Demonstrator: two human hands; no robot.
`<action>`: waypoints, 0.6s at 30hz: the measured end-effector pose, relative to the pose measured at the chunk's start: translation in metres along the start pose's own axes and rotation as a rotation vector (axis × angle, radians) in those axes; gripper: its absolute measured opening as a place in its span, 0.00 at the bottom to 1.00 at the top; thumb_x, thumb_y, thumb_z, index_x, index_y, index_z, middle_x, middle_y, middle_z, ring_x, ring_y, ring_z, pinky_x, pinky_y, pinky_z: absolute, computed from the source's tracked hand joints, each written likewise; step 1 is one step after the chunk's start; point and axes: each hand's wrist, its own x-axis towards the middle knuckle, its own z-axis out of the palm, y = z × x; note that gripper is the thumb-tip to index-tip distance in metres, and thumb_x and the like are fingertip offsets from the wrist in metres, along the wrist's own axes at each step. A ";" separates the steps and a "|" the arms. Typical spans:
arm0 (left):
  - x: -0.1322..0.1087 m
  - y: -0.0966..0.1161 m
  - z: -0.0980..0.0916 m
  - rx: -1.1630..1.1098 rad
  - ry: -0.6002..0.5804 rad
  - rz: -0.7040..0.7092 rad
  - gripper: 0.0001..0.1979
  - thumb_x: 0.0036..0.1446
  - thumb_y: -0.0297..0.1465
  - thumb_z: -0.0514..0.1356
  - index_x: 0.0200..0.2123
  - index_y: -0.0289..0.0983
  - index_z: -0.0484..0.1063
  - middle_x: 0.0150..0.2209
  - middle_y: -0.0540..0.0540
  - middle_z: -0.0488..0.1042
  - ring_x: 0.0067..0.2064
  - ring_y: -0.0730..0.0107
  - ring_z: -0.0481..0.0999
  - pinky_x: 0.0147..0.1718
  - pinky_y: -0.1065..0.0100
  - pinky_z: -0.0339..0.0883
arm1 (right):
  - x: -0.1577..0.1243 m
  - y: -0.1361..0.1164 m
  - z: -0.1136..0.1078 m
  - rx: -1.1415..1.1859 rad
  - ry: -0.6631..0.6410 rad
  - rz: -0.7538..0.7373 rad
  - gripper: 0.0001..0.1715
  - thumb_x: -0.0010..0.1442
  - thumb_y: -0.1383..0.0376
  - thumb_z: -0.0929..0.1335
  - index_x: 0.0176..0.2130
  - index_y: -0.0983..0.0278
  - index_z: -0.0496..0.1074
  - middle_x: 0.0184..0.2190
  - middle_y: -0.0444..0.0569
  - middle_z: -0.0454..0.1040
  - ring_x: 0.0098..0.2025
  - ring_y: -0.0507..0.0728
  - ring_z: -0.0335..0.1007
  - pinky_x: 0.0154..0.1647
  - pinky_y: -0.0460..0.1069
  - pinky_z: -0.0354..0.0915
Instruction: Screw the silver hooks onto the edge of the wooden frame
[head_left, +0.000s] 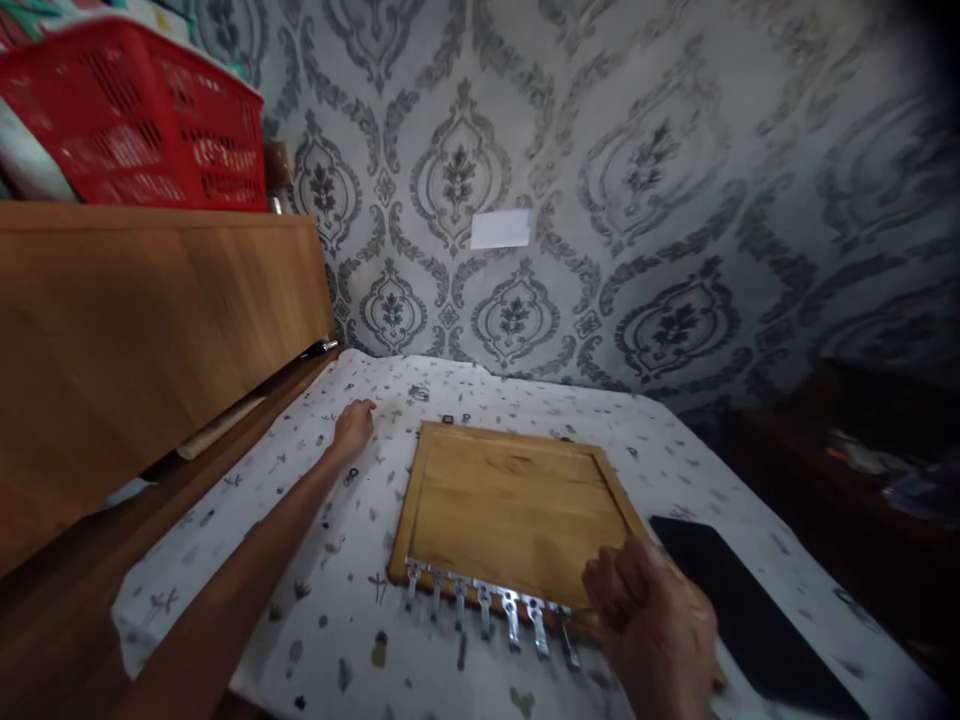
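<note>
A wooden framed board (517, 500) lies flat on a white patterned cloth. Along its near edge runs a metal strip with several hinged metal hooks (511, 622) hanging toward me. My right hand (652, 620) is closed in a fist over the board's near right corner, beside the last hook; whatever its fingers hold is hidden. Away to the left of the board, my left hand (354, 428) rests on the cloth with its fingers curled in. I cannot make out anything inside it. It does not touch the board.
A black flat panel (750, 610) lies right of the board. The patterned cloth (322, 600) covers the table. At left stands a wooden cabinet (165, 330) bearing a red plastic basket (157, 120). A wallpapered wall (517, 300) closes off the back, with a white paper (501, 229) on it.
</note>
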 end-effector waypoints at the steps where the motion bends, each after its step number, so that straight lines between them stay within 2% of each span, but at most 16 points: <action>1: 0.005 -0.001 0.003 -0.001 -0.002 0.007 0.18 0.67 0.38 0.60 0.56 0.37 0.71 0.56 0.40 0.73 0.52 0.60 0.76 0.51 0.53 0.75 | 0.000 0.000 -0.001 0.000 0.005 0.007 0.34 0.56 0.53 0.75 0.15 0.60 0.53 0.14 0.34 0.46 0.14 0.46 0.39 0.12 0.44 0.42; 4: 0.018 0.003 0.013 -0.013 -0.025 0.071 0.18 0.67 0.38 0.60 0.56 0.37 0.71 0.56 0.40 0.73 0.53 0.59 0.76 0.51 0.52 0.75 | 0.000 0.000 -0.001 -0.001 0.020 0.016 0.34 0.55 0.53 0.75 0.15 0.60 0.54 0.14 0.34 0.47 0.14 0.46 0.40 0.12 0.45 0.43; 9: 0.039 0.022 0.030 -0.028 -0.078 0.155 0.19 0.67 0.38 0.61 0.57 0.37 0.70 0.57 0.39 0.72 0.53 0.59 0.76 0.51 0.52 0.74 | 0.000 -0.002 0.001 0.006 0.039 0.036 0.33 0.52 0.54 0.76 0.14 0.60 0.54 0.13 0.34 0.47 0.14 0.46 0.40 0.12 0.45 0.42; 14: 0.057 0.029 0.038 -0.004 -0.117 0.126 0.19 0.67 0.38 0.61 0.57 0.37 0.70 0.56 0.40 0.73 0.53 0.59 0.76 0.51 0.52 0.75 | 0.000 -0.001 -0.001 -0.010 -0.005 -0.010 0.33 0.56 0.54 0.74 0.14 0.60 0.54 0.13 0.35 0.47 0.14 0.47 0.40 0.12 0.45 0.43; 18: 0.064 0.026 0.038 0.015 -0.115 0.079 0.19 0.67 0.38 0.61 0.57 0.36 0.71 0.56 0.40 0.73 0.52 0.59 0.76 0.51 0.52 0.75 | 0.000 -0.001 -0.001 0.010 0.034 -0.001 0.33 0.53 0.54 0.76 0.14 0.60 0.54 0.13 0.34 0.47 0.14 0.46 0.39 0.12 0.45 0.42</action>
